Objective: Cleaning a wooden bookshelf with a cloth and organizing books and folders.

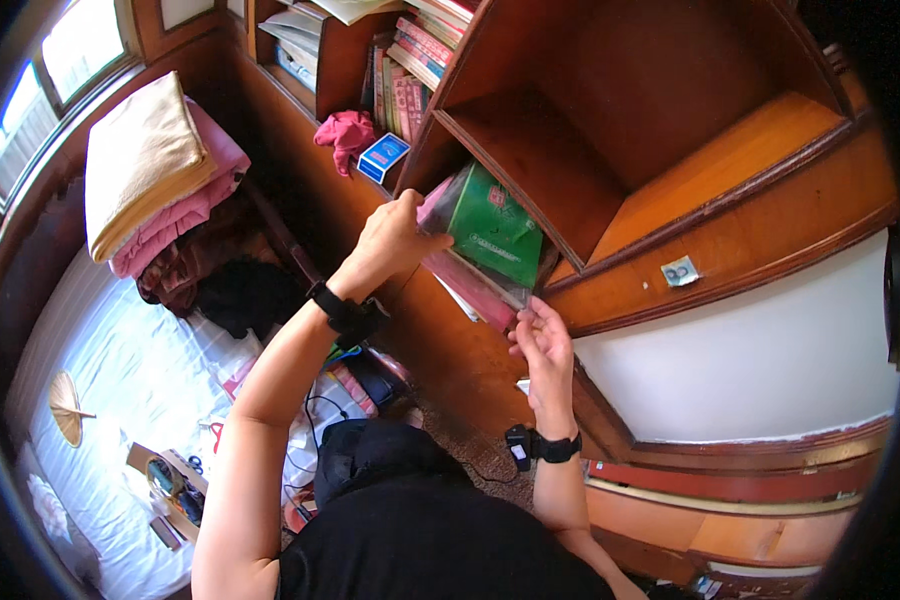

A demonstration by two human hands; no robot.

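A green booklet [495, 228] lies under or inside a clear plastic sleeve [490, 276], tilted in front of the wooden shelf. My left hand [400, 235] grips the sleeve's left edge, with the thumb over the front. At its lower right corner, my right hand [544, 345] pinches the plastic between thumb and fingers. Pink and white sheets or covers [475, 292] show below the booklet; whether they are in the same sleeve I cannot tell. Both wrists wear black bands.
A wooden bookcase [600, 235] rises ahead, with upright books [400, 95], a pink cloth [346, 135] and a blue-and-white box [383, 157] to the left. On the bed [120, 340] are folded blankets [145, 165], a hand fan [67, 410] and an open box [175, 490].
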